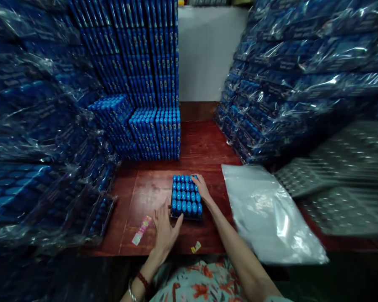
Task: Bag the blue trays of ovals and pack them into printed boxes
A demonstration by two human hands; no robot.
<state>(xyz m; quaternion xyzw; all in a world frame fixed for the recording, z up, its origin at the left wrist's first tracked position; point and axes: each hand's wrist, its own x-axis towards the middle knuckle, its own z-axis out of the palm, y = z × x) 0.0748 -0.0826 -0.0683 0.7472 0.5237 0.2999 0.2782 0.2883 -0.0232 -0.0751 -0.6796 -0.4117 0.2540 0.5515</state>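
Note:
A small tray of upright blue capped tubes (185, 196) stands on the red-brown table (151, 184) in front of me. My right hand (202, 187) rests on the tray's far right corner, fingers curled over the top tubes. My left hand (164, 228) lies at the tray's near left corner, fingers stretched out and the thumb touching the tray's front edge. Neither hand lifts anything.
Bare blue tubes are stacked in a tall wall (145, 84) behind. Plastic-wrapped packs pile up at left (34, 138) and right (296, 71). Clear plastic bags (267, 214) lie at right, beside empty grey trays (343, 180). A pink wrapper (141, 230) and a yellow scrap (195, 247) lie near the table's edge.

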